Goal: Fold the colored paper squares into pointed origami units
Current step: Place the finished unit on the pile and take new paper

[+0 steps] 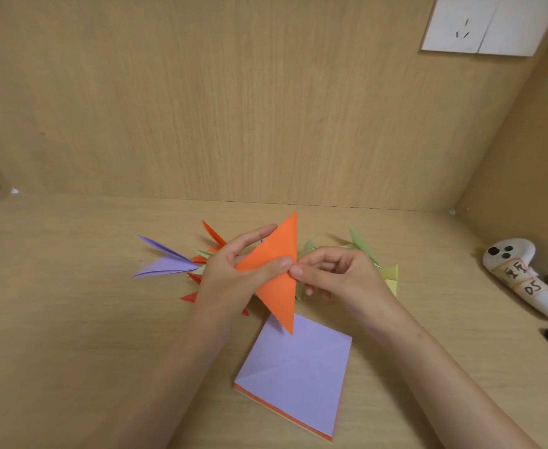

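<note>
Orange paper [275,273] pinched btwn left hand [233,273] thumb & fingers, right hand [337,273] fingertips nipping its edge

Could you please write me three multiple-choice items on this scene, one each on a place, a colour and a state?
1. Where does the controller lie?
A. on the desk, at the right
B. at the far left
C. hung on the wall

2. What colour is the top sheet of the stack?
A. green
B. purple
C. orange

3. The orange paper is:
A. flat on the desk
B. crumpled
C. folded and held in the air

Answers:
1. A: it rests on the desk near the right wall.
2. B: the top sheet is purple, and orange shows only at the stack's edge.
3. C: the left hand and right hand pinch its pointed shape above the stack.
</note>
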